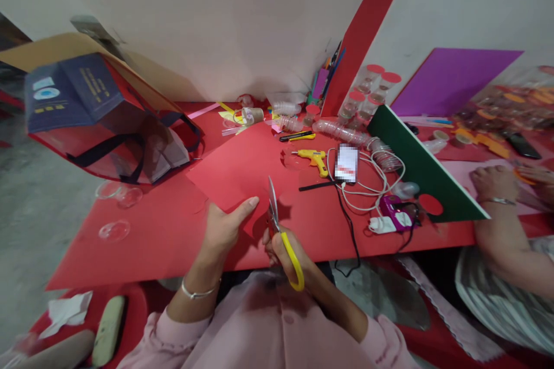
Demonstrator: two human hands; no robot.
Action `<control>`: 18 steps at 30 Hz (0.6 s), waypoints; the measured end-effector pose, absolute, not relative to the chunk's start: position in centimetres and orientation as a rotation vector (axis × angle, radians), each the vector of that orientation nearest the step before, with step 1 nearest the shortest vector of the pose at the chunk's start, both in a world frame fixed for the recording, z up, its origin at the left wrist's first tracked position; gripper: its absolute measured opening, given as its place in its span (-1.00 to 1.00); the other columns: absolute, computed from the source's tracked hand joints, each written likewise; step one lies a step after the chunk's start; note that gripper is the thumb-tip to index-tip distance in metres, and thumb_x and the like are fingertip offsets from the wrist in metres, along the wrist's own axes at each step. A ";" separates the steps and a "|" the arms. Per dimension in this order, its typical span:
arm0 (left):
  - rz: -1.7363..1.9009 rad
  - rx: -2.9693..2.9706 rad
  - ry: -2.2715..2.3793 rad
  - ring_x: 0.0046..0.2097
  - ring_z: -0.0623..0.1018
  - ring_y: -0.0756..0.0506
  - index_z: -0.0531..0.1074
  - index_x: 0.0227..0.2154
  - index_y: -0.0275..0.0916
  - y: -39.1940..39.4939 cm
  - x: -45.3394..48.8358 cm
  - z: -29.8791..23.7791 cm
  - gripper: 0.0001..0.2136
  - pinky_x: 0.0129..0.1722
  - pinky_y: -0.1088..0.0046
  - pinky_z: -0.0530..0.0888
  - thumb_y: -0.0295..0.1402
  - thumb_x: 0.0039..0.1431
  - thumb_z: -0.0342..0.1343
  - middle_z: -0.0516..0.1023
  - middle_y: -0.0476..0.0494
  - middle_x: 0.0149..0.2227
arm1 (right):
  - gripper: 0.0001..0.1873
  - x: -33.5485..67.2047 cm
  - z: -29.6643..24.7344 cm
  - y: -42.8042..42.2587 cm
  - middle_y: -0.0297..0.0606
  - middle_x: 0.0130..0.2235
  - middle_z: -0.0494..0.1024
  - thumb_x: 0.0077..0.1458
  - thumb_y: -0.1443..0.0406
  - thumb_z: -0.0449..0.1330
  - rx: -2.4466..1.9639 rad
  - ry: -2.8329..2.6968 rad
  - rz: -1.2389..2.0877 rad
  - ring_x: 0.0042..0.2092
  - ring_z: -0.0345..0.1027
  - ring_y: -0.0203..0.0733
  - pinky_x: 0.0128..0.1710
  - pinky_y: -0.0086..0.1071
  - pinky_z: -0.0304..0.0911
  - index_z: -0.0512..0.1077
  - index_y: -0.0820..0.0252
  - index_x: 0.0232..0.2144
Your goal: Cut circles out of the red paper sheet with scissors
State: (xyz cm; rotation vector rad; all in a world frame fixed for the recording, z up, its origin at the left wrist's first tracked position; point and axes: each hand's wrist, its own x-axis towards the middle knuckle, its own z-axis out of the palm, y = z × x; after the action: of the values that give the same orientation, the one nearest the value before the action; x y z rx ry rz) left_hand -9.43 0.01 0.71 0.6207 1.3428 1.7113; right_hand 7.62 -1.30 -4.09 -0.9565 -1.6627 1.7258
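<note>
Because the left hand (225,225) pinches the red paper sheet (238,173) just beside the blades, thumb flat on top and fingers curled beneath, the edge looks braced for the scissors (277,225). The right hand (285,253), below and left of the glue gun (314,158), is closed through the yellow handles, blades pointing away. The sheet lies left of the gun.

- The left hand (223,223) is closing in a pinch. Its thumb (244,206) is stretching out flat and pointing up and to the right, while its fingers are tucking underneath, hidden from view.
- The right hand (283,251) is gripping shut just right of and below the left thumb tip, its fingers curling inward.
- The left forearm (194,279) is running back and down-left from its fingers.
- The right forearm (335,302) is angling down-right behind its fingers.
</note>
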 end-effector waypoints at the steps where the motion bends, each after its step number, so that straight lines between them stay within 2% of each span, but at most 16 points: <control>1: 1.713 0.627 1.347 -0.15 0.69 -0.24 0.63 -0.34 -0.28 0.0 -9.5 0.7 -0.71 -0.07 0.20 0.64 -0.35 -0.16 0.52 0.69 -0.14 -0.35 | -0.32 7.6 -4.1 -1.3 -0.36 -0.47 0.21 0.33 -0.32 -0.10 -0.949 -1.672 1.721 -0.45 0.04 -0.26 -0.47 -0.35 0.11 0.18 0.09 -0.47; 8: 1.701 0.721 1.353 -0.21 0.67 -0.18 0.64 -0.33 -0.28 -0.1 -10.0 0.6 -0.74 -0.09 0.27 0.63 -0.33 -0.09 0.52 0.70 -0.16 -0.31 | -0.31 8.0 -4.3 -1.4 -0.36 -0.49 0.23 0.32 -0.33 -0.11 -0.953 -1.674 1.734 -0.46 0.07 -0.24 -0.48 -0.36 0.08 0.24 0.10 -0.43; 12: 1.703 0.720 1.344 -0.23 0.67 -0.17 0.65 -0.30 -0.28 -0.2 -10.2 0.4 -0.71 -0.12 0.27 0.64 -0.32 -0.10 0.53 0.69 -0.15 -0.33 | -0.32 8.2 -5.0 -1.4 -0.35 -0.48 0.25 0.32 -0.32 -0.09 -0.941 -1.667 1.737 -0.45 0.09 -0.24 -0.47 -0.36 0.11 0.28 0.11 -0.40; 18: 1.706 0.700 1.329 -0.24 0.66 -0.15 0.66 -0.24 -0.28 -0.4 -10.4 0.1 -0.66 -0.14 0.30 0.64 -0.33 -0.12 0.54 0.71 -0.18 -0.24 | -0.34 8.2 -5.7 -1.5 -0.36 -0.48 0.25 0.32 -0.32 -0.06 -0.972 -1.652 1.764 -0.46 0.11 -0.24 -0.47 -0.35 0.12 0.28 0.10 -0.39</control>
State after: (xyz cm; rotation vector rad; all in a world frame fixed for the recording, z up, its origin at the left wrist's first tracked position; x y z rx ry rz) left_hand -10.44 -0.37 0.08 0.7001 1.3289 1.7056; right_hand 8.24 -1.48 -5.73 -0.9723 -1.6516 1.7636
